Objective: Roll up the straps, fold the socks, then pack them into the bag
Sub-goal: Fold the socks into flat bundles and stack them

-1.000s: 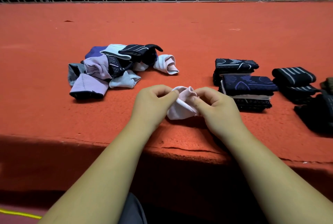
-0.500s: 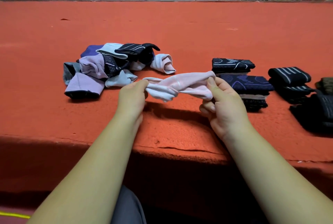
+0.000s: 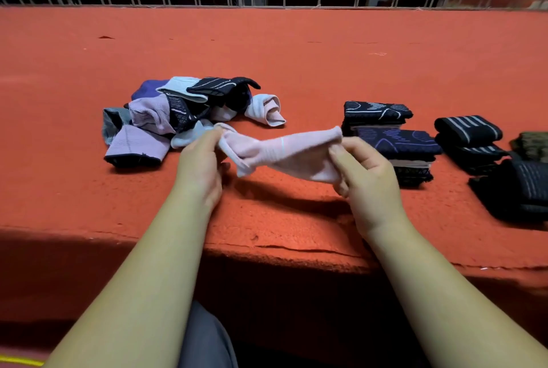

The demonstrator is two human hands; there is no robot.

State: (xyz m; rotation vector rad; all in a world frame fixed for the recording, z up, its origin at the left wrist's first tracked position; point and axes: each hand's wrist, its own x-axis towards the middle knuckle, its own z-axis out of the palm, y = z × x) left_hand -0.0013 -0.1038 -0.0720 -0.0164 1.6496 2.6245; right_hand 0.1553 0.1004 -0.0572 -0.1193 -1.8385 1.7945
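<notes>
A pale pink sock (image 3: 284, 151) is stretched lengthwise just above the red carpeted platform (image 3: 267, 50). My left hand (image 3: 201, 163) pinches its narrow left end. My right hand (image 3: 367, 172) grips its wider right end. A loose pile of unfolded socks (image 3: 178, 118), pink, purple, white and black, lies behind my left hand. A stack of folded dark patterned socks (image 3: 391, 142) sits behind my right hand. Rolled black straps with grey stripes (image 3: 468, 136) lie further right. No bag is clearly in view.
The platform's front edge (image 3: 296, 249) runs across just below my wrists, with a dark drop beneath it. More dark fabric (image 3: 516, 187) lies at the far right edge. A metal truss railing (image 3: 267, 0) borders the far side.
The pink sock was bunched between both hands close together. My hands have drawn apart and pulled it out to full length, and it now hangs flatter and wider at the right end.
</notes>
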